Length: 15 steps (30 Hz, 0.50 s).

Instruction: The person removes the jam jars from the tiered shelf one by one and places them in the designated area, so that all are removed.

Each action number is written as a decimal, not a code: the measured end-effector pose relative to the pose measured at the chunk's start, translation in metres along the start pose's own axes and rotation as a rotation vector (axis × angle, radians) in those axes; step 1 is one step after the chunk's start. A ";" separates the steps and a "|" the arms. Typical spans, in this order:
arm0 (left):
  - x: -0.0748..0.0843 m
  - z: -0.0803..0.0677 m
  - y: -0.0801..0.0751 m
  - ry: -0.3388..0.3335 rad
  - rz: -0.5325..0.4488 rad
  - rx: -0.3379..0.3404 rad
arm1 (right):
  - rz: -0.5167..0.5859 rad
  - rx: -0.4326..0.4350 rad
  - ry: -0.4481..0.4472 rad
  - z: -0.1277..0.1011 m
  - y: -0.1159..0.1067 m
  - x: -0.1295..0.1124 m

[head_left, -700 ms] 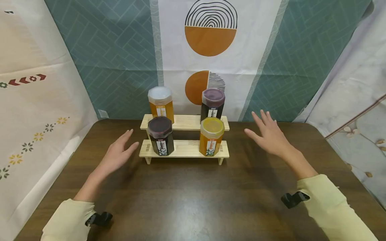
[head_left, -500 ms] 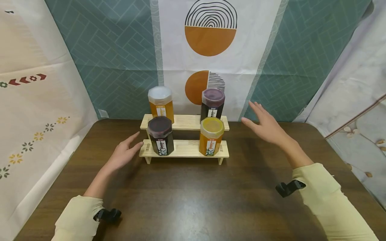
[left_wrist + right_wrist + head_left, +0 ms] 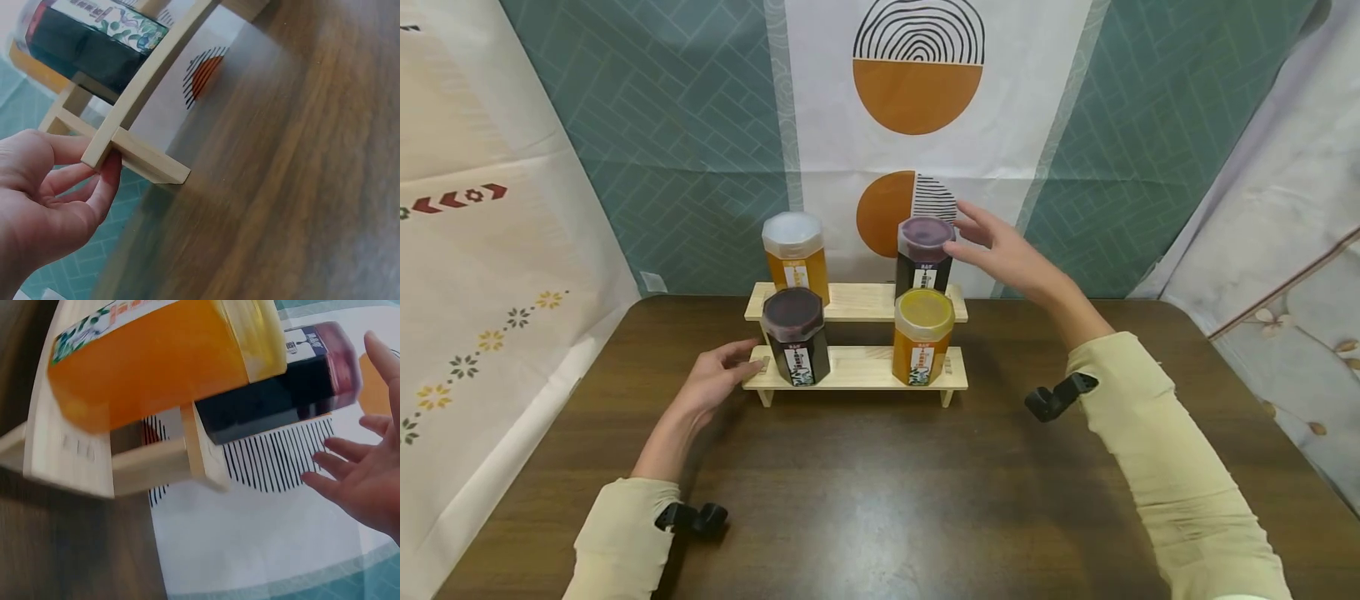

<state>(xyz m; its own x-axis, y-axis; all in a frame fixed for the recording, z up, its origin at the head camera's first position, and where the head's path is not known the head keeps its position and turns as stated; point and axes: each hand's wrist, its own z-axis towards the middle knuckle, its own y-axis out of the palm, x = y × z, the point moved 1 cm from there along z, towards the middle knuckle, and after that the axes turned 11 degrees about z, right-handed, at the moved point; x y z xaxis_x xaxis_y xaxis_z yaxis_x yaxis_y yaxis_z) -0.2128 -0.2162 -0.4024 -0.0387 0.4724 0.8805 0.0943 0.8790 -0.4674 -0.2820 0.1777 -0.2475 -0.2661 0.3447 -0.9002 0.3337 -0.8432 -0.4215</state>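
A two-tier wooden rack (image 3: 861,367) stands on the table with one jar near each end of both tiers. My left hand (image 3: 715,379) pinches the left end of its lower board; in the left wrist view the fingers (image 3: 107,181) curl beneath the board. At the upper right, my right hand (image 3: 1009,252) is beside a dark jar with a purple lid (image 3: 925,271). In the right wrist view its fingers are spread and apart from that jar. Below it sits an amber jar with a yellow lid (image 3: 922,358). A dark jar (image 3: 801,360) is on the lower left.
Another amber jar with a whitish lid (image 3: 797,268) stands on the upper left tier. A patterned cloth (image 3: 715,150) hangs behind the rack. The brown table (image 3: 865,483) stretches in front, with light cloths at both sides.
My left hand has moved right and taken hold of the rack's left end. My right hand has moved left and up to the purple-lidded jar. The jars stay in place.
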 end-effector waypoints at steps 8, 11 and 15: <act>-0.006 -0.002 0.002 -0.014 -0.141 0.004 | 0.096 -0.037 -0.001 0.022 0.020 0.001; -0.008 0.000 0.004 -0.003 -0.182 0.010 | 0.141 -0.001 0.009 0.024 0.022 0.003; -0.009 0.002 0.006 0.004 -0.198 0.015 | 0.208 0.033 0.002 0.025 0.022 0.006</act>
<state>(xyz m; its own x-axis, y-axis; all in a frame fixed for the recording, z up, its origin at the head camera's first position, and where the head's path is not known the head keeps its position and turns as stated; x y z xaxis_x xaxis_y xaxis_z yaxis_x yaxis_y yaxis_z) -0.2142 -0.2147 -0.4135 -0.0513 0.2897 0.9557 0.0707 0.9556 -0.2859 -0.2987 0.1507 -0.2600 -0.1923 0.1625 -0.9678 0.3511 -0.9095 -0.2224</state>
